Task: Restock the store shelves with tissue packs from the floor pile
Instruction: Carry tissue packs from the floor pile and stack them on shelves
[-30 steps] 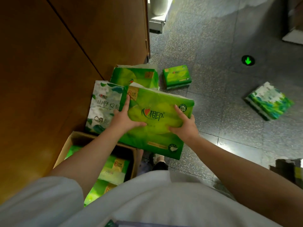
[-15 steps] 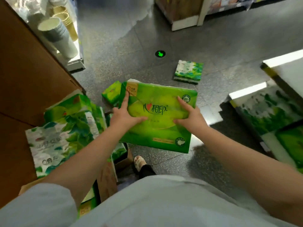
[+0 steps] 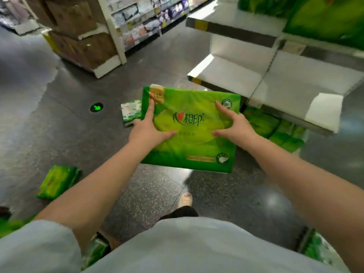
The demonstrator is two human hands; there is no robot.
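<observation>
I hold a large green tissue pack (image 3: 189,146) in front of me at waist height, its printed face up. My left hand (image 3: 146,128) grips its left edge, thumb across the face and index finger pointing up along the edge. My right hand (image 3: 233,126) grips the right side the same way. A white store shelf (image 3: 232,75) with bare boards stands just beyond and to the right of the pack. Green packs (image 3: 275,129) fill the bottom level under it.
Loose tissue packs lie on the dark floor: a green one (image 3: 58,181) at left, a green-and-white one (image 3: 131,111) behind the held pack. Cardboard boxes (image 3: 78,36) are stacked at an aisle end far left. A green arrow mark (image 3: 96,107) shows on the floor.
I have turned right from the brown cabinet and floor pile toward the white shelves, carrying the pack along. Both hands keep the same grip.
</observation>
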